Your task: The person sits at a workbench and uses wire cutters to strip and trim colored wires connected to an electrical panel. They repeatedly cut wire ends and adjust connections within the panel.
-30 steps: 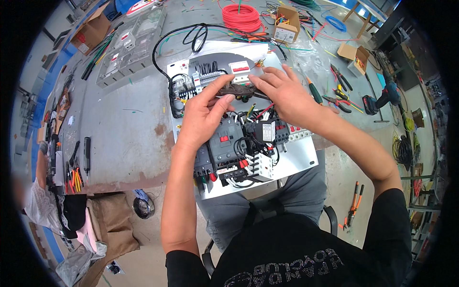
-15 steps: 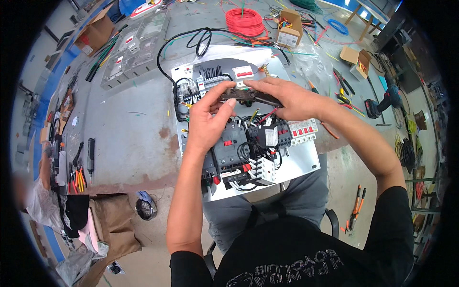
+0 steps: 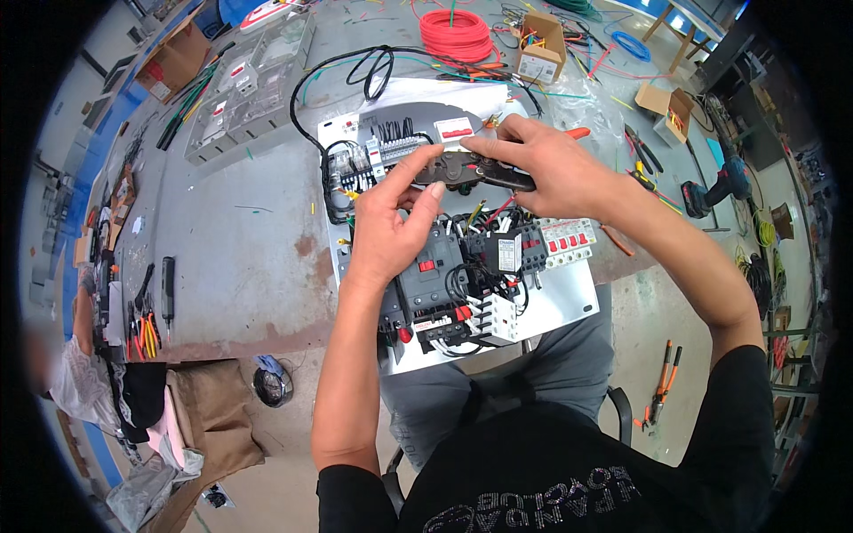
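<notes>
Black crimping pliers (image 3: 458, 169) lie level over an electrical mounting plate (image 3: 569, 289) on my lap and the table edge. My right hand (image 3: 555, 169) is wrapped round their handle side. An orange handle end (image 3: 577, 133) sticks out past that hand; whether it belongs to the pliers I cannot tell. My left hand (image 3: 395, 226) has its thumb and forefinger closed on the head of the pliers; any small part between them is hidden. Below the tool sit a grey circuit breaker (image 3: 431, 266), a white contactor block (image 3: 496, 318) and a row of red-switched breakers (image 3: 567, 242).
A red wire coil (image 3: 456, 37) and an open carton (image 3: 540, 55) stand at the back. A cordless drill (image 3: 724, 186) is at the right. A screwdriver (image 3: 169, 289) and several pliers (image 3: 142, 324) lie at the left. Orange-handled cutters (image 3: 662, 382) rest on the floor.
My right hand has shifted slightly up and right, its grip looser and wider. The orange handle end has come into view beyond it. My left hand stays at the pliers' head.
</notes>
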A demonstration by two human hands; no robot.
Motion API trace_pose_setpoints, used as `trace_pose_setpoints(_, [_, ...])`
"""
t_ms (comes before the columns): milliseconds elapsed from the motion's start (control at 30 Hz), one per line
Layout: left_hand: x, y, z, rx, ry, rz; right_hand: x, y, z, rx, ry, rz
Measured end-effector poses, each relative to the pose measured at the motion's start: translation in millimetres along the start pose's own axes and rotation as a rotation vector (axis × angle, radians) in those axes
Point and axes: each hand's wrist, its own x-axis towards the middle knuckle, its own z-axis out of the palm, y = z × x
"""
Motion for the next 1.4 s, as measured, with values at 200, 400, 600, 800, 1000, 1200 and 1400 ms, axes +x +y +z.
trace_pose_setpoints(200, [-1, 0, -3, -0.038, 0.001, 0.000, 0, -2, 3, 0.041, -0.027, 0.023])
trace_pose_setpoints(400, [0, 1, -6, -0.026, -0.011, -0.029, 1, -2, 8, 0.011, 0.016, -0.020])
trace_pose_setpoints(600, [2, -3, -9, 0.073, -0.032, 0.045, -1, -3, 9, -0.005, -0.027, 0.013])
trace_pose_setpoints(800, [4, -6, -4, 0.196, 0.030, 0.081, -2, -5, 8, 0.019, -0.039, 0.052])
trace_pose_setpoints(1000, [3, -3, -4, 0.056, 0.018, 0.019, 4, 3, 12, 0.001, 0.013, -0.015])
trace_pose_setpoints(1200, [19, 36, -18, 0.160, -0.100, -0.288, 5, 5, 14, -0.018, 0.037, -0.048])
trace_pose_setpoints(1400, [31, 56, -12, 0.334, -0.059, -0.343, 4, 15, 23, -0.036, 0.070, -0.057])
